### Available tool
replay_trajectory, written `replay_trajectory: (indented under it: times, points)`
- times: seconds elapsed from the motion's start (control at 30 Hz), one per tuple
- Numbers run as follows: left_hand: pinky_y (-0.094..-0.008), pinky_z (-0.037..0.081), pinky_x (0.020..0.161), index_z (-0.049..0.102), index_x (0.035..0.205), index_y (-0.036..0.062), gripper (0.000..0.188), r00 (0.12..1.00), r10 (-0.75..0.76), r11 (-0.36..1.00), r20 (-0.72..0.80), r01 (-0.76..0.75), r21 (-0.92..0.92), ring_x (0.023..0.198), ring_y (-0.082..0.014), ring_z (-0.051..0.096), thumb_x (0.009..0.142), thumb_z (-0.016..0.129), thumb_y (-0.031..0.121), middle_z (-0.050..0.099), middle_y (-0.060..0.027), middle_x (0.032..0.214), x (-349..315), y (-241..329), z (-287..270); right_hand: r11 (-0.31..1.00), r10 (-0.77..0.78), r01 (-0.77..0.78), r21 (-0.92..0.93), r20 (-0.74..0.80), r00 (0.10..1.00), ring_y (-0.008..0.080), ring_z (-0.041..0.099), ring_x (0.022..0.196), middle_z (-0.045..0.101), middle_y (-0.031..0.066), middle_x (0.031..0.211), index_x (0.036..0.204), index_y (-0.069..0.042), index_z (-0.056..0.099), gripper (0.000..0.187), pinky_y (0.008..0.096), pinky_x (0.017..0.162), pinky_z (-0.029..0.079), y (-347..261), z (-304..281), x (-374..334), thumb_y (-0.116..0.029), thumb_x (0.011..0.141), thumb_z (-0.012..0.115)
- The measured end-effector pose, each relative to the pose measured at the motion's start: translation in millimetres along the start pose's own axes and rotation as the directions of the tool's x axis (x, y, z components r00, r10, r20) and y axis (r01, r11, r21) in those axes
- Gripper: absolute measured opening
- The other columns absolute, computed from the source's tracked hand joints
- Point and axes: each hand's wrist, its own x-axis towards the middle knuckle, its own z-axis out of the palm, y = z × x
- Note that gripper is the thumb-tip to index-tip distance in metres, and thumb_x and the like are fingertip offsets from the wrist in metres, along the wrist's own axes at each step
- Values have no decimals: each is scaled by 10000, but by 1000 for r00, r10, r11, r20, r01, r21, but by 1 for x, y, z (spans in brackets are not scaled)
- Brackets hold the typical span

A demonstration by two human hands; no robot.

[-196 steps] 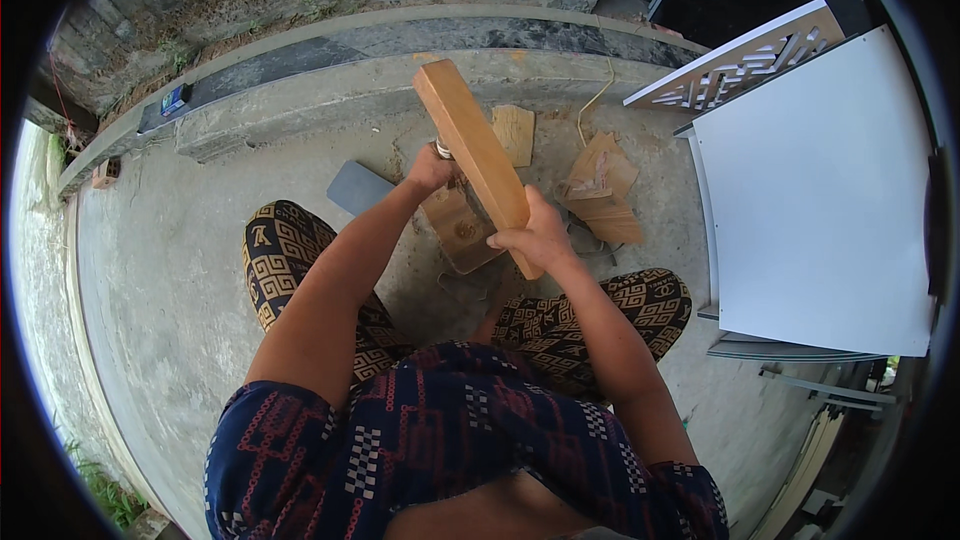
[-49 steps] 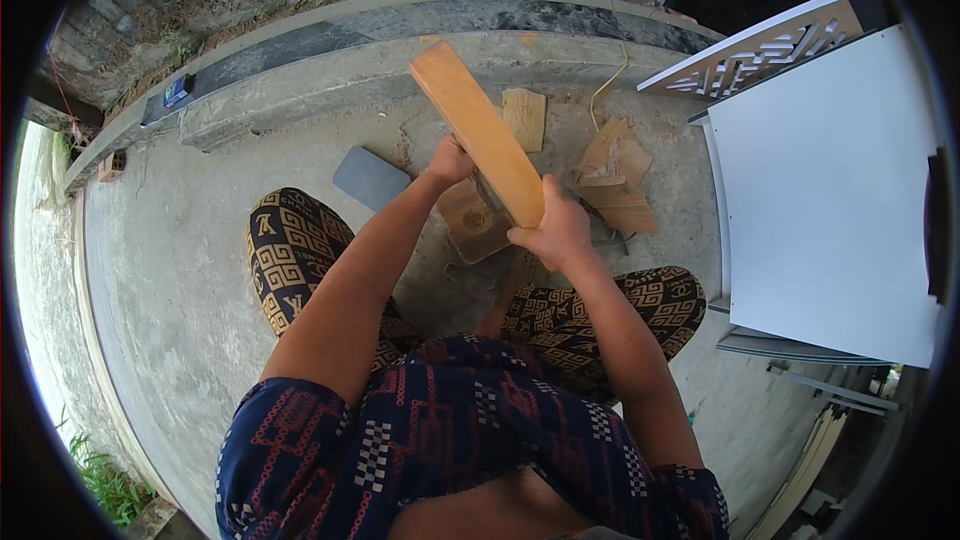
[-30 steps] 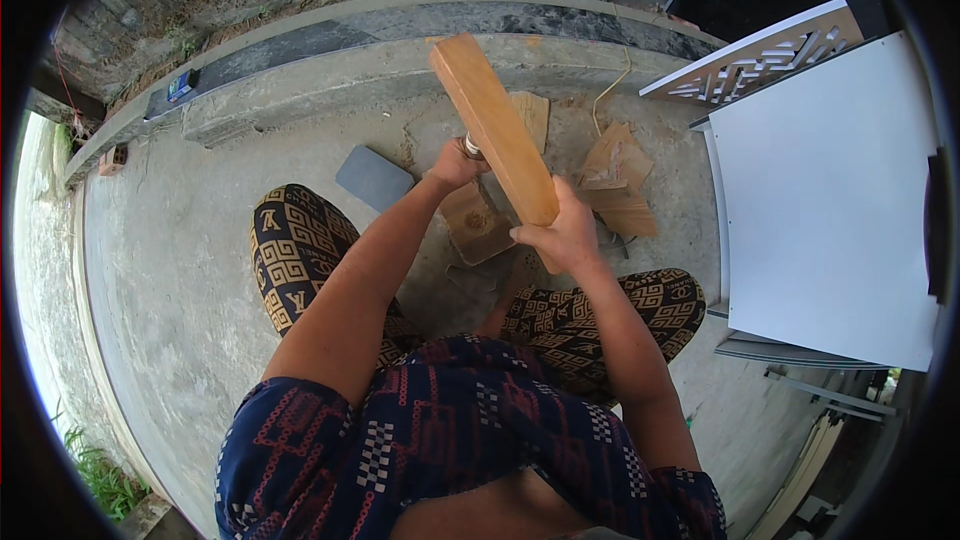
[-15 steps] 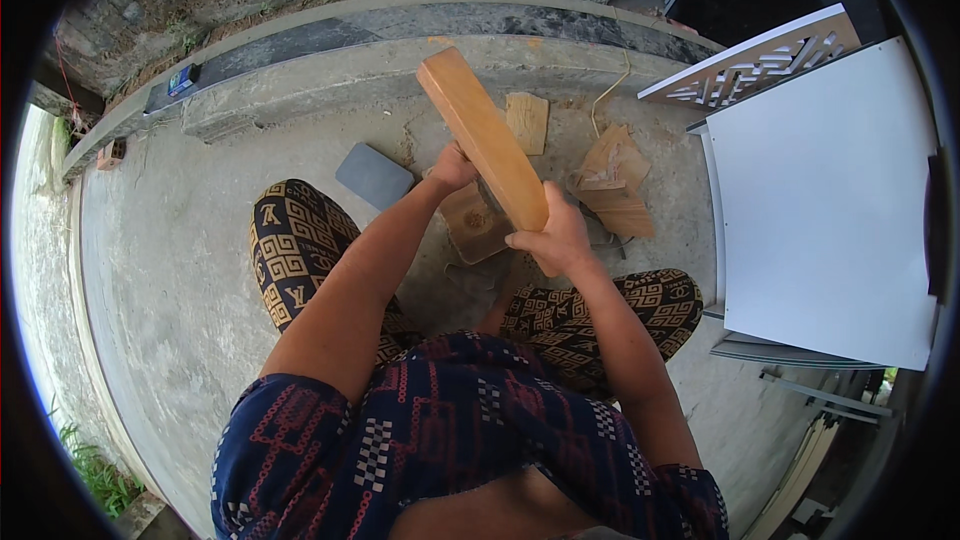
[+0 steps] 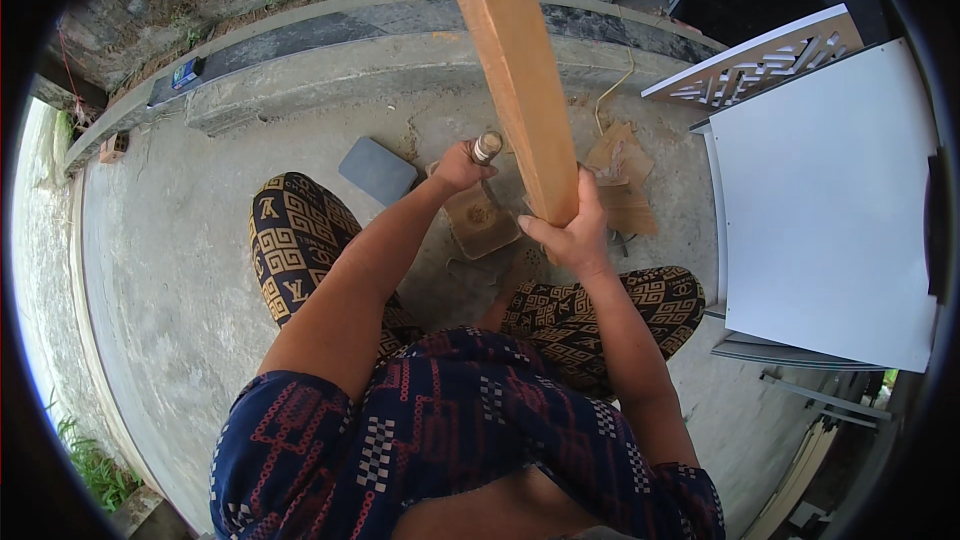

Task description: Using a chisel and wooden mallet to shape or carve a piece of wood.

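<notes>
My right hand [image 5: 578, 232] grips the lower end of a thick, squared wooden block [image 5: 525, 90], raised at a tilt with its far end up. My left hand [image 5: 458, 168] is closed around a tool with a round wooden handle [image 5: 487, 146], its butt end facing up. A dark, narrow part runs down below the handle, perhaps its blade; its kind is unclear. Beneath lies a brown square wooden piece [image 5: 478, 222] with a round, rough mark in its middle. The raised block stands to the right of the handle, apart from it.
A grey flat slab [image 5: 377, 173] lies on the concrete floor left of the wooden piece. Torn brown cardboard-like scraps [image 5: 628, 190] lie to the right. A low concrete ledge [image 5: 320, 80] runs across the back. A white panel [image 5: 815, 210] and a cut-out board [image 5: 755, 60] stand at right.
The wooden block has swung up and to the right in my right hand. My left hand has barely moved; the tool's handle, hidden before behind the block, now shows.
</notes>
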Motion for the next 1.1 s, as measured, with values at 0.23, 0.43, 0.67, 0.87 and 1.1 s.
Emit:
replay_trajectory:
  times: [0.23,0.43,0.67,0.87,1.1]
  points:
    - [-312,509,811,688,1041,40,330,996,-39,977,76,54,-206,860,-133,636,736,800,93,715,-36,953,4,0,-7,936,134,-73,-343,155,979,376,667,895,654,217,927,1192,6,469,726,436,782,521,6,5,-3,-310,626,795]
    - [-315,523,746,705,996,46,281,958,274,962,-80,-273,24,791,-120,641,733,801,65,716,-35,883,7,-2,-7,959,124,-72,-275,179,976,386,662,898,655,217,953,1159,-1,482,709,440,787,523,2,3,-5,-349,618,782]
    - [-316,517,701,697,924,33,238,985,-168,978,45,172,-114,737,-113,627,717,812,56,707,-22,820,5,1,-14,995,-56,54,-79,-31,998,366,668,900,659,195,969,1157,-39,482,696,430,769,520,-6,2,-7,-350,615,787]
    - [-304,522,692,676,870,26,200,991,-123,968,54,132,-212,732,-103,631,721,810,30,705,-10,813,-4,17,-11,930,244,-166,-328,213,946,323,676,872,664,157,938,1160,-32,479,694,402,773,520,9,1,-2,-335,622,795]
    - [-296,525,691,666,871,27,200,975,-216,961,57,222,-166,740,-100,636,728,807,20,703,-14,811,0,13,-18,992,-128,128,2,-67,990,317,676,869,663,162,944,1159,-27,470,693,400,778,522,-15,0,0,-335,630,793]
